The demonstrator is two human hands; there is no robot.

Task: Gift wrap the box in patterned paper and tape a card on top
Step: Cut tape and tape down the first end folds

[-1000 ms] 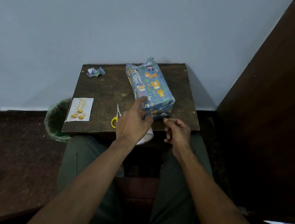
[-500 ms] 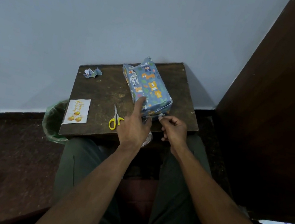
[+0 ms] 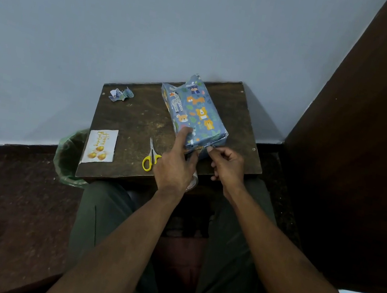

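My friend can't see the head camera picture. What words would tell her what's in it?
A person's left hand presses on a box wrapped in animal-print paper while the right hand pinches its near end. On the small table lie yellow scissors and a birthday card.

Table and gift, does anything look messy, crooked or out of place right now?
Two things: a crumpled paper scrap lies loose at the table's far left corner, and the wrapped box's far end has paper sticking up in a peak instead of folded flat.
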